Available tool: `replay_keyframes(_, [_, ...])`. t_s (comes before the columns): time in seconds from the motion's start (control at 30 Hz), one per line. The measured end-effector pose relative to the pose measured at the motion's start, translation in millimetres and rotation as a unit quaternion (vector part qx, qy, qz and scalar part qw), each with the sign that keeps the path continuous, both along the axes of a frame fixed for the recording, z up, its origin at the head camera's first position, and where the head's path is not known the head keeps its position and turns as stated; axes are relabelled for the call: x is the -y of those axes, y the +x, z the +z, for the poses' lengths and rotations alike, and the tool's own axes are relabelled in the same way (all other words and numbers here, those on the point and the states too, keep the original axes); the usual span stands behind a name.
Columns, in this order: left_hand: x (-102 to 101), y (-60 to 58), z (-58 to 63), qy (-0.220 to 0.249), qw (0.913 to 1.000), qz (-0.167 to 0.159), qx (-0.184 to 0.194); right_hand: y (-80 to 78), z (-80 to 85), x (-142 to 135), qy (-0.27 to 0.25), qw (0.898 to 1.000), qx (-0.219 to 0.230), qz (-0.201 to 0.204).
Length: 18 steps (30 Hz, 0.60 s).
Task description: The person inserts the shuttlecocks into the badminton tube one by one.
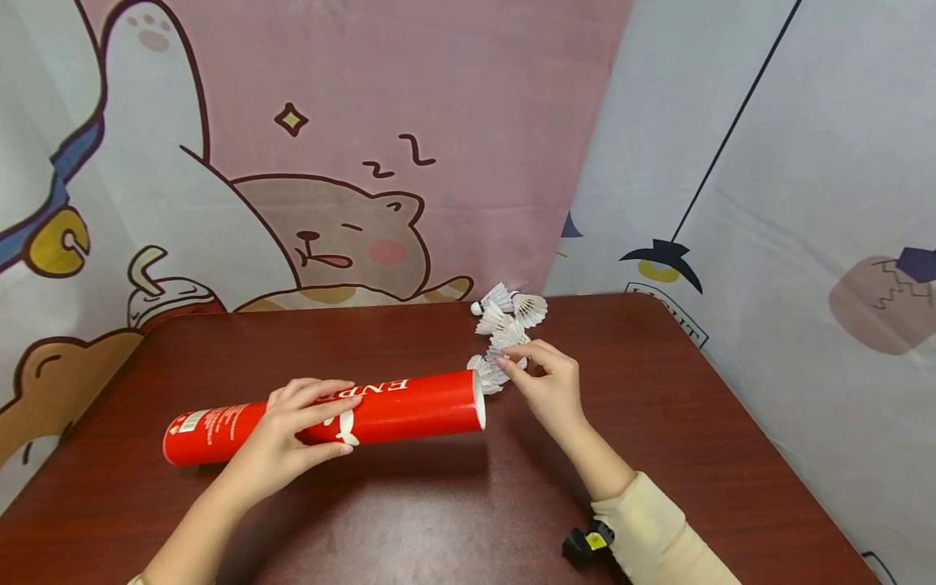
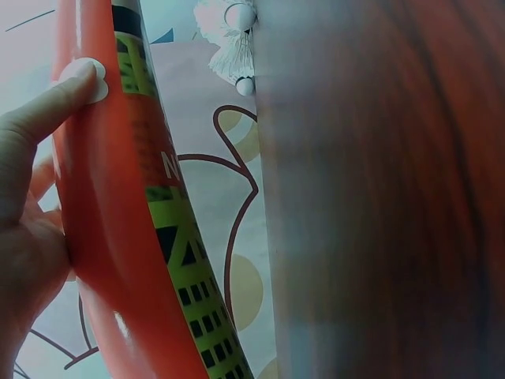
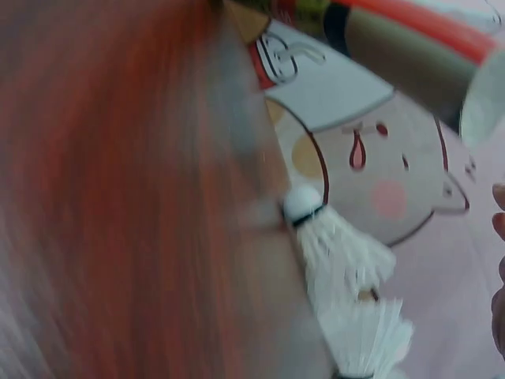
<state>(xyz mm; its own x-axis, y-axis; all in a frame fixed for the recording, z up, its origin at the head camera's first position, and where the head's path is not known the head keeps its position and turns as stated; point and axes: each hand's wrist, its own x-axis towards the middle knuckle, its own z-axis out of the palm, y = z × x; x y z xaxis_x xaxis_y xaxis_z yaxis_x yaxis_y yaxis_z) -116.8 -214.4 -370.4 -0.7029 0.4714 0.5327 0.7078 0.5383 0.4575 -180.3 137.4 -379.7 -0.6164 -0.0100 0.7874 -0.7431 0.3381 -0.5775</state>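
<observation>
My left hand (image 1: 296, 426) grips a long red shuttlecock tube (image 1: 424, 406) round its middle, fingers over the top and thumb on the near side. The tube tilts slightly, its round white-edged mouth at the right, beside the shuttlecocks. In the left wrist view the thumb presses the red wall by a yellow-green band. My right hand (image 1: 552, 382) reaches over the nearest feathered white shuttlecocks (image 1: 486, 374), just right of the mouth. Its thumb and index fingertips are close together right at the feathers; I cannot tell whether they pinch one. In the right wrist view only fingers (image 3: 499, 221) show.
More white shuttlecocks (image 1: 504, 313) lie in a loose line toward the back edge of the dark red-brown table (image 1: 643, 422). A cartoon-printed cloth (image 1: 483, 122) hangs behind. A black strap device (image 1: 585, 543) sits at my right cuff.
</observation>
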Motion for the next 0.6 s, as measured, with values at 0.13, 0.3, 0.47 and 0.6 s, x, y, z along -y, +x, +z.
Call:
replay_keyframes(0.13, [0.4,0.1,0.4,0.0,1.0,0.0,0.001,-1.6,6.0,-10.4,-0.021,0.998,0.048,-0.038])
replay_keyframes(0.3, [0.5,0.9,-0.1,0.0,1.0,0.001,0.003,-14.0,-3.8,-28.0,-0.047,0.991,0.102,-0.077])
replay_keyframes(0.47, [0.4,0.7,-0.5,0.004,1.0,0.0,0.001,-42.2,-34.8,-50.9,-0.067,0.979,0.155,-0.116])
replay_keyframes(0.6, [0.8,-0.1,-0.5,0.004,1.0,-0.002,-0.002,-57.7,-50.5,-62.5,-0.079,0.969,0.189,-0.135])
